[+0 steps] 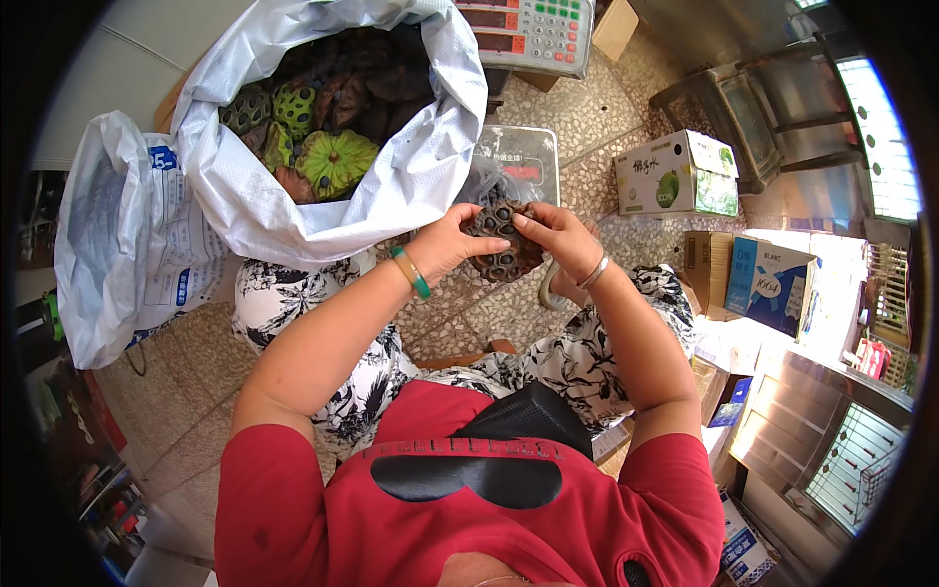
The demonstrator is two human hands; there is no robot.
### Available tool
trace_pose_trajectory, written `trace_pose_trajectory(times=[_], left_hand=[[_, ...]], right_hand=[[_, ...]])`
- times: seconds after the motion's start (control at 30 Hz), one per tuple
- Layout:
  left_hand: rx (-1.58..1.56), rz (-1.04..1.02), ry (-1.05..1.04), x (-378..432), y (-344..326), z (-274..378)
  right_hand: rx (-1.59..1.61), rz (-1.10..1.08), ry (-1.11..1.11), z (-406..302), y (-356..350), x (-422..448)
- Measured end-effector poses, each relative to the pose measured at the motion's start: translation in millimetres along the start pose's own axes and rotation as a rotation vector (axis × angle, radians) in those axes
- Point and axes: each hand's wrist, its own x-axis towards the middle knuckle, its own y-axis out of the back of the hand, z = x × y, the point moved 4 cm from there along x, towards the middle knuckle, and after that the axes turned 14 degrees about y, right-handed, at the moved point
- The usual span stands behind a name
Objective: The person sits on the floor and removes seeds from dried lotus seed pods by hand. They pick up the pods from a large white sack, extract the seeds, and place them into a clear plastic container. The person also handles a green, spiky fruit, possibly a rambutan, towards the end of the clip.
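Note:
Between my two hands is a dark brown dried lotus seed pod (506, 257), its seeds showing in their holes. My left hand (451, 242) grips its left side, the thumb lying across the pod's face. From the right, my right hand (561, 235) holds it with the thumb pressed near the upper seeds. A large white woven sack (293, 227) with a rolled-down rim stands just beyond my left hand. Inside it lie brown pods and several green ones, among them a green lotus pod (334, 161). Behind the held pod is a clear plastic bag (488, 180), its contents unclear.
A digital scale (535, 37) stands beyond the sack. Below it is a lidded plastic box (546, 143). Cardboard cartons (653, 176) and a beer box (770, 282) sit to the right, near a wooden chair (748, 110). Another white sack (110, 242) stands at left on the terrazzo floor (469, 315).

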Motion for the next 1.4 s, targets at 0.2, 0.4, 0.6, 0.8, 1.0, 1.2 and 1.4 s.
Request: trace_pose_trajectory(times=[0.2,0.4,0.6,0.8,1.0,1.2,1.4], left_hand=[[-0.048,0.007,-0.009,8.1,1.8,-3.9],[-0.11,-0.021,0.067,5.0,4.7,-1.4],[-0.028,0.106,-0.018,10.9,13.0,-2.3],[-0.043,0.018,0.093,18.0,17.0,-13.7],[-0.04,0.113,0.082,7.3,19.2,-9.5],[0.123,-0.021,0.105,14.8,13.4,-15.4],[-0.088,0.101,0.198,6.5,19.0,-8.8]], right_hand=[[0.053,0.108,-0.049,11.2,-7.4,5.4],[0.129,0.003,-0.189,13.1,-4.6,9.6],[-0.735,0.224,0.35,-31.9,-10.9,8.8],[-0.697,-0.038,0.193,-12.6,-15.4,9.9],[0.051,-0.057,-0.137,3.6,-12.8,7.2],[-0.377,-0.12,-0.245,14.2,-15.0,8.7],[0.072,-0.042,-0.149,15.1,-10.4,8.8]])
